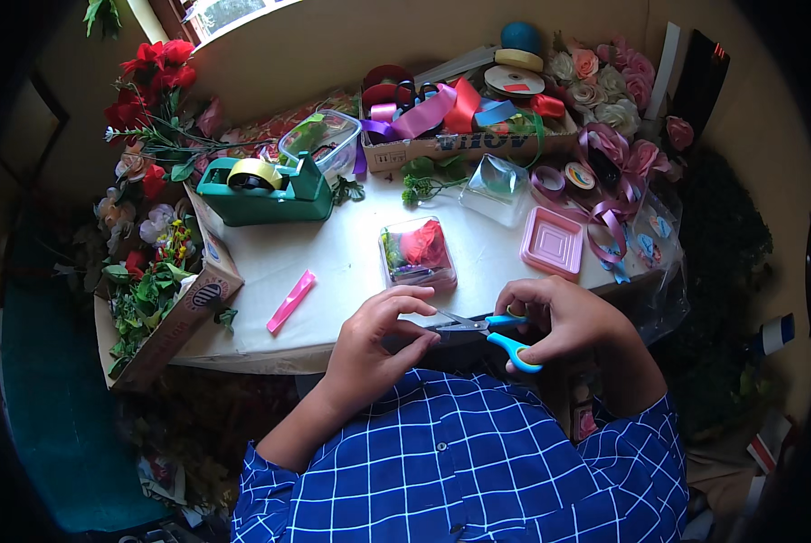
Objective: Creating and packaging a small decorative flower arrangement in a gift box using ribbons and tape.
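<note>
My right hand [568,315] grips a pair of scissors [478,326] with light blue handles, thumb and fingers in the loops. The blades are parted and point at my left hand [386,332]. Its thumb and fingertips are bent close around the blade tips; whether something thin is pinched there is too small to tell. Just beyond the hands, a clear plastic box [419,277] holds a red artificial rose [423,243] with greenery. A short pink ribbon strip [291,302] lies to the left, and a square pink plastic tray [552,241] to the right.
A green tape dispenser [269,203] stands at the back left. Behind are a clear tub [320,139], a cardboard box [473,151] of ribbons and a clear plastic cover [495,190]. Mauve ribbon [607,227] trails at right. A carton [174,326] of artificial flowers leans at the left edge.
</note>
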`<move>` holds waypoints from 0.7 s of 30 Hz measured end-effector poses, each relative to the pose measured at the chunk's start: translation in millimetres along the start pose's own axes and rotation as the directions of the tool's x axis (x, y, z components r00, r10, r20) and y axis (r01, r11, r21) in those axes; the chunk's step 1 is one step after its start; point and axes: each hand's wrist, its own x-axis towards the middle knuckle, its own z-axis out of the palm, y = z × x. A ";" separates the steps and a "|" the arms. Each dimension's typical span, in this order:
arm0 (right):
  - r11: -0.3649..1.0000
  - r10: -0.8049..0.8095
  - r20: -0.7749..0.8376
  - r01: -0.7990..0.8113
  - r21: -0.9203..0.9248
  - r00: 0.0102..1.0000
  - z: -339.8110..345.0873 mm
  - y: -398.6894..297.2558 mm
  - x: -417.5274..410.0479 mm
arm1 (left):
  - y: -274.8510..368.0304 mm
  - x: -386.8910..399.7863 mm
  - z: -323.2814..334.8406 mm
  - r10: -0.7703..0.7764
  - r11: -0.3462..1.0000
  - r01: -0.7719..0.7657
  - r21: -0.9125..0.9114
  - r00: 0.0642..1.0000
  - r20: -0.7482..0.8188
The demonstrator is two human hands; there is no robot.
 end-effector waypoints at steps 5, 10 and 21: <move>1.000 0.019 0.048 -0.020 0.020 0.999 -1.2 -9.1 5.4 | 1.7 -3.3 -2.5 0.008 0.999 -0.009 0.045 1.000 0.026; 0.997 0.040 0.071 -0.044 0.057 0.997 -1.5 -10.3 5.4 | 1.0 -3.7 -3.9 0.007 0.998 -0.009 0.062 0.999 0.033; 0.967 0.027 0.064 -0.010 -0.255 0.998 -5.6 -31.5 -3.6 | 2.0 -2.7 -3.0 -0.020 1.000 0.018 0.021 0.997 0.080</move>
